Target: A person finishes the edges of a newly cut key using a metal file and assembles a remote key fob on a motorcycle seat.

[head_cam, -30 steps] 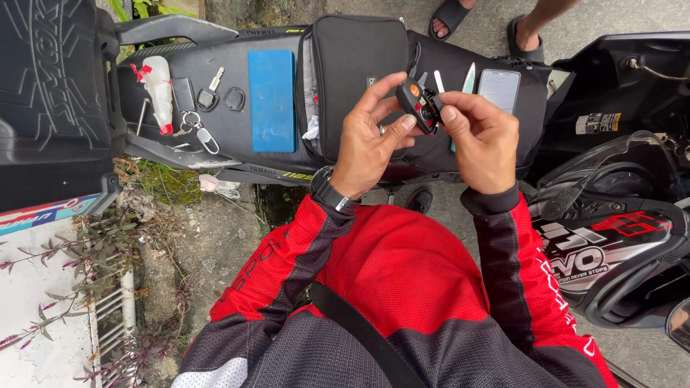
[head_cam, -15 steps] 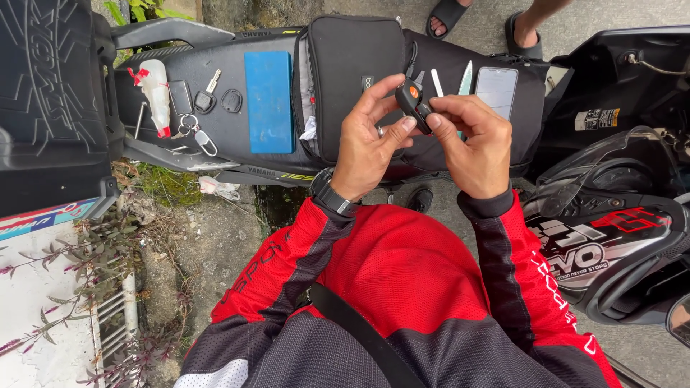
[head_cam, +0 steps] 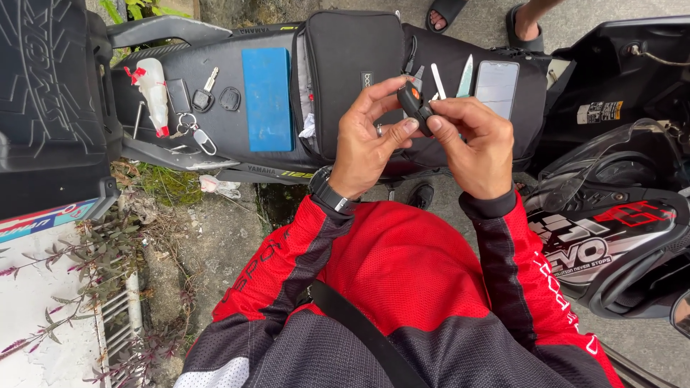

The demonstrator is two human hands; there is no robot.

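Outdoors, kerbside: black scooter seat (head_cam: 215,133) used as workbench, concrete and weeds below.

Item 1 – key fob (head_cam: 415,106), small, black w/ orange button. Held up over the seat, between both hands, approx. chest height, above the black pouch (head_cam: 352,65). Raised close, prob. for a good look at its edge.

Item 2 – left hand (head_cam: 370,140). Fingers curled, thumb and forefinger pinched on fob's near end; ring on one finger, watch at wrist. Acts as the clamp, I'd say.

Item 3 – right hand (head_cam: 476,147). Partly closed, fingertips nipping fob's other side from the right; rest of fingers folded under. Looks like the working hand, twisting or prising, tho can't tell which.

Item 4 – laid out on seat, left to right: white squeeze bottle (head_cam: 154,90) w/ red cap, lying flat; spare key (head_cam: 205,93) plus key ring just beside; small black oval shell (head_cam: 230,98); blue flat pad (head_cam: 267,97). Spread apart, flat, so nothing rolls off and each bit is easy to grab.

Item 5 – beyond the hands: smartphone (head_cam: 497,86) face up, thin metal tools (head_cam: 466,75) just beside it, partly hidden by fingers.

Item 6 – helmet (head_cam: 611,244), black/red/white, at right. Someone else's sandalled feet (head_cam: 449,13) at top edge.
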